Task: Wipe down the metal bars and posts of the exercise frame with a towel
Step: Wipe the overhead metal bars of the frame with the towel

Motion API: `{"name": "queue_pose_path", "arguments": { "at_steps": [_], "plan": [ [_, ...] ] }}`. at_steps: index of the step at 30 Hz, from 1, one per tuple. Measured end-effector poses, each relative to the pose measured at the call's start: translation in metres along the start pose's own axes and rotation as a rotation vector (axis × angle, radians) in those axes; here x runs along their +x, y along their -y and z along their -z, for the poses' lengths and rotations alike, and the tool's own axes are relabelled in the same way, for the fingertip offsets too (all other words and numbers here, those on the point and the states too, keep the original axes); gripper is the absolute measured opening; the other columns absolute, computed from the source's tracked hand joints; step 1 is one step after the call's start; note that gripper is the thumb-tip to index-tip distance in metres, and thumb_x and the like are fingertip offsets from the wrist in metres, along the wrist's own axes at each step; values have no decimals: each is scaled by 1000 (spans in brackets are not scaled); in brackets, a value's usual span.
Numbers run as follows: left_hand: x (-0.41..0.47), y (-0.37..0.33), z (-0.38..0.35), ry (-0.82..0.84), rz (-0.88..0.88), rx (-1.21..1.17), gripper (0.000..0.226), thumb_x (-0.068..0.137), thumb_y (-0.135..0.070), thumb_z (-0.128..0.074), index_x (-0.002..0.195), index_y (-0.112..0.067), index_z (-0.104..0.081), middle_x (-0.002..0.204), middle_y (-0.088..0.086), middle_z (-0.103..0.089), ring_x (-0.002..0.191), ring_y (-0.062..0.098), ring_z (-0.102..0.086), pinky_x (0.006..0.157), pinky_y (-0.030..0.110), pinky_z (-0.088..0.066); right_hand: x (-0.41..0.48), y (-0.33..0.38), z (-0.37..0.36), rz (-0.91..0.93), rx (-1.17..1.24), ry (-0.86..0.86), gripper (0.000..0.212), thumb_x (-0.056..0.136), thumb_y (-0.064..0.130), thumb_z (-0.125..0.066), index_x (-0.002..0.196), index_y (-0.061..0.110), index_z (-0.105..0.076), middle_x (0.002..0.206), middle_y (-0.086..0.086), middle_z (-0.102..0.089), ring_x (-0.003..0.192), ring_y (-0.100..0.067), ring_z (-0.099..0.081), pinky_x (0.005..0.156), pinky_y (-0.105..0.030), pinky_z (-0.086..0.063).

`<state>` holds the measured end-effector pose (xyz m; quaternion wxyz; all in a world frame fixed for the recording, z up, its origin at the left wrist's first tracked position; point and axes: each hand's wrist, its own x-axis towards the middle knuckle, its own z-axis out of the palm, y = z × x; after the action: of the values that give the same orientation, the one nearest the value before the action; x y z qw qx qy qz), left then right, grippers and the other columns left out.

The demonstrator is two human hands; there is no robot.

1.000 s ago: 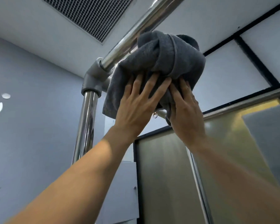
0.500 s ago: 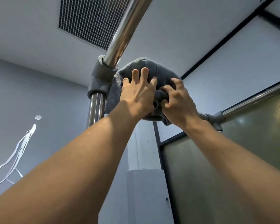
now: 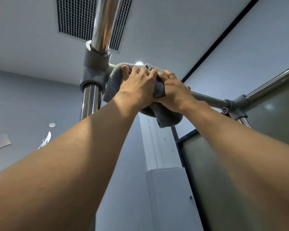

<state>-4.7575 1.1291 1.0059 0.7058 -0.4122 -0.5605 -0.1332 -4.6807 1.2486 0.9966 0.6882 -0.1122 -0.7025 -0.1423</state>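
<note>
A dark grey towel is wrapped over the thin horizontal bar of the chrome exercise frame, right beside the grey corner joint. My left hand grips the towel from above, fingers curled over the bar. Touching it on the right, my right hand also grips the towel around the bar. Towel ends hang below both hands. A chrome post drops from the joint and a thick chrome bar runs overhead.
A second grey joint with an eye ring links the thin bar to another chrome bar at the right. Behind are a frosted glass panel, a white cabinet, a grey wall and a ceiling vent.
Both hands carried the towel from the thick overhead bar down onto the thin cross bar by the corner joint. Their fingers went from spread flat to curled round the bar.
</note>
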Motion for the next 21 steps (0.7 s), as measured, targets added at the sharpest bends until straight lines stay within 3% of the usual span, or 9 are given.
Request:
{"name": "queue_pose_path", "arguments": {
  "at_steps": [3,5,10,14,18,21],
  "plan": [
    [5,0,5,-8,-74,-133,58,81,-42,-54,136,-26,-49,135,6,-50,130,29,-39,105,49,-29,-7,-16,3,34,109,-93,63,83,47,-68,141,38,-43,149,5,-40,129,-24,-46,106,-43,-38],
    [8,-6,6,22,-102,-174,54,83,-53,-41,130,-30,-55,132,3,-56,125,27,-45,102,48,-29,-6,-25,8,-7,133,-79,56,85,43,-68,137,38,-48,144,4,-47,125,-24,-49,104,-41,-41],
    [14,-12,-5,-85,86,-258,38,101,-39,-28,119,-24,-58,126,7,-59,119,32,-47,100,47,-26,-6,-11,1,25,126,-153,50,87,36,-66,134,30,-54,144,3,-49,126,-23,-50,106,-40,-39],
    [0,-35,-22,-151,103,-184,30,101,-31,-32,119,-20,-53,131,10,-52,124,37,-42,109,49,-22,-31,-28,-3,50,116,-218,45,89,14,-58,133,22,-58,151,3,-43,136,-18,-41,111,-27,-28],
    [13,-50,-25,-42,84,-160,36,97,-26,-36,130,-22,-47,135,12,-51,128,39,-42,112,51,-21,-21,-31,10,-47,33,-171,46,88,14,-53,130,32,-58,139,3,-55,126,-27,-50,101,-35,-40],
    [23,-36,-17,-64,106,-147,37,93,-30,-35,126,-20,-48,129,15,-57,122,38,-50,105,48,-27,-9,-15,13,-49,18,-151,51,88,15,-51,133,38,-54,136,2,-57,123,-28,-51,100,-37,-41]
  ]
}}
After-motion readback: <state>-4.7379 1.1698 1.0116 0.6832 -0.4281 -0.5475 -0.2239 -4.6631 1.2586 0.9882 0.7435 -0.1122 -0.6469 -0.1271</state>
